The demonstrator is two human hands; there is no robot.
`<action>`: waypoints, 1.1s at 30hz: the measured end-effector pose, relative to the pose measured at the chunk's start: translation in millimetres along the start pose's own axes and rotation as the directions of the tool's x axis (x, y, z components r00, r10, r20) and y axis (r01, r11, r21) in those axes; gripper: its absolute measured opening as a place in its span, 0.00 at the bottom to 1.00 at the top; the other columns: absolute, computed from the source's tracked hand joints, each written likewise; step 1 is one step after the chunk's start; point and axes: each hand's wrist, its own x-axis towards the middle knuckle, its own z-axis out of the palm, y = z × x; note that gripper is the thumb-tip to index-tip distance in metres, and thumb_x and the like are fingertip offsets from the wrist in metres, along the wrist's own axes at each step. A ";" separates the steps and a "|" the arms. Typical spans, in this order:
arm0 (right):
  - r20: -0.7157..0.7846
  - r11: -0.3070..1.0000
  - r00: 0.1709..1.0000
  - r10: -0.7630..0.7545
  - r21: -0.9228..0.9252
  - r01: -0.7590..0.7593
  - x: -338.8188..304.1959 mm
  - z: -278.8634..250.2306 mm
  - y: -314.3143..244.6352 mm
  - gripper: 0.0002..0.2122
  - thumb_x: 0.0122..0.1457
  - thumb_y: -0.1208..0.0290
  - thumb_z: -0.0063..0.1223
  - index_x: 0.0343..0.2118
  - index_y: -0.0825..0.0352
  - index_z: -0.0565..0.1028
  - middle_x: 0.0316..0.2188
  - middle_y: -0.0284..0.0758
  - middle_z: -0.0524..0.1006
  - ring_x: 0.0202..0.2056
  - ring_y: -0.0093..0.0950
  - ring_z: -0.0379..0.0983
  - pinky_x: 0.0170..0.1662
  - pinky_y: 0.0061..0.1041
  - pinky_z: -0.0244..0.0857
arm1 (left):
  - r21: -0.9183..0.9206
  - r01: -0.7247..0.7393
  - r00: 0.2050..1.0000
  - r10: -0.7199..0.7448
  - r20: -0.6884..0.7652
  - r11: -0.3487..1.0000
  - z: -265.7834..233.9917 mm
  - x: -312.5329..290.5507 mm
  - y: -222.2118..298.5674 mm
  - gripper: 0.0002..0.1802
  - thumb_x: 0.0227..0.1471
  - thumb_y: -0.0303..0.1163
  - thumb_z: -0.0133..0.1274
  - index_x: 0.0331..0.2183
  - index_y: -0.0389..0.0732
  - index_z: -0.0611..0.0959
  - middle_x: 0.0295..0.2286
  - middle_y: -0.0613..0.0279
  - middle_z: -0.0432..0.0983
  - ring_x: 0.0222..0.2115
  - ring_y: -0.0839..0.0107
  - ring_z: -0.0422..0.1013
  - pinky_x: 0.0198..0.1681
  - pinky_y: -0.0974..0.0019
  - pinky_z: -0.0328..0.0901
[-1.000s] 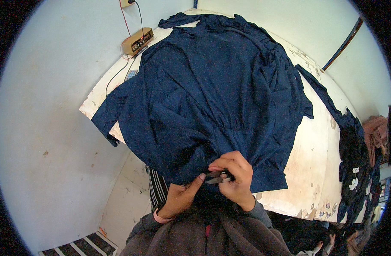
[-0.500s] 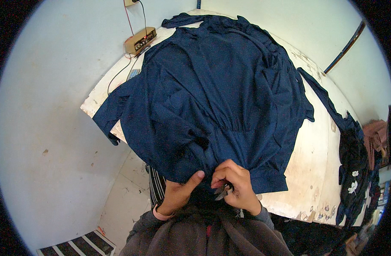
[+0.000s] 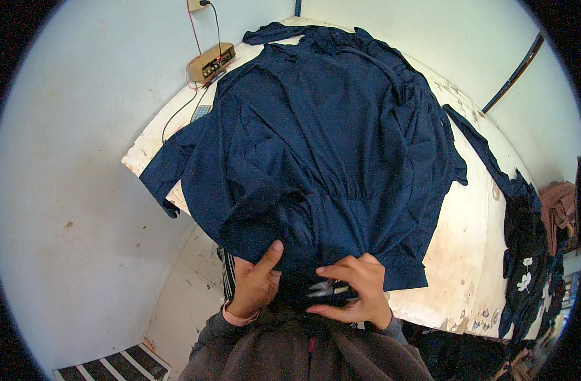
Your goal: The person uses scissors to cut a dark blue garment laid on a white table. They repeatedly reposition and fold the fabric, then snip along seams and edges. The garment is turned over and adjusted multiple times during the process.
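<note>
A large navy garment (image 3: 322,114) lies spread over the table, with gathers across its middle and its near edge hanging by my body. My left hand (image 3: 255,289) is closed on the near left edge of the cloth, thumb on top and the other fingers partly hidden. To its right, my right hand (image 3: 363,286) holds small thread snips (image 3: 322,289), their blurred metal blades pointing left toward the left hand. The thumb and index finger of that hand are spread around the snips, close above the garment's near edge.
A tan box-shaped device (image 3: 212,62) with wires stands at the table's far left, near a small keypad device (image 3: 201,112). Dark clothing with white flowers (image 3: 525,279) hangs over the right side of the pale table (image 3: 458,273). A striped mat (image 3: 112,367) lies on the floor.
My left hand has shifted left and the cloth's near edge with it. My right thumb and index finger have spread apart, and the snips now point left.
</note>
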 end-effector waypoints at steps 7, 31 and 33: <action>-0.259 0.989 0.964 0.055 -0.118 -0.088 8.0 3.4 0.6 0.18 0.47 0.70 0.72 0.42 0.61 0.80 0.34 0.33 0.83 0.30 0.31 0.78 0.33 0.30 0.59 | -0.204 -0.009 1.000 0.012 0.012 0.979 4.5 -0.7 -0.9 0.24 0.62 0.19 0.48 0.59 0.40 0.71 0.56 0.54 0.73 0.55 0.57 0.72 0.60 0.51 0.68; -0.150 0.949 0.989 -0.013 -0.313 -0.035 22.6 11.0 -1.6 0.14 0.51 0.66 0.67 0.42 0.59 0.82 0.33 0.25 0.82 0.26 0.24 0.72 0.30 0.29 0.54 | -0.087 0.041 0.999 -0.039 0.020 0.995 8.2 -9.4 -5.9 0.23 0.61 0.19 0.52 0.57 0.40 0.74 0.52 0.56 0.77 0.52 0.59 0.75 0.56 0.52 0.71; -0.152 0.940 0.988 -0.018 -0.340 -0.035 22.1 11.4 -1.5 0.15 0.52 0.65 0.67 0.43 0.59 0.82 0.33 0.25 0.82 0.25 0.24 0.72 0.29 0.29 0.54 | -0.008 0.085 0.996 -0.085 -0.016 0.996 8.7 -10.4 -5.5 0.22 0.61 0.20 0.52 0.56 0.40 0.74 0.51 0.56 0.77 0.51 0.59 0.75 0.55 0.53 0.71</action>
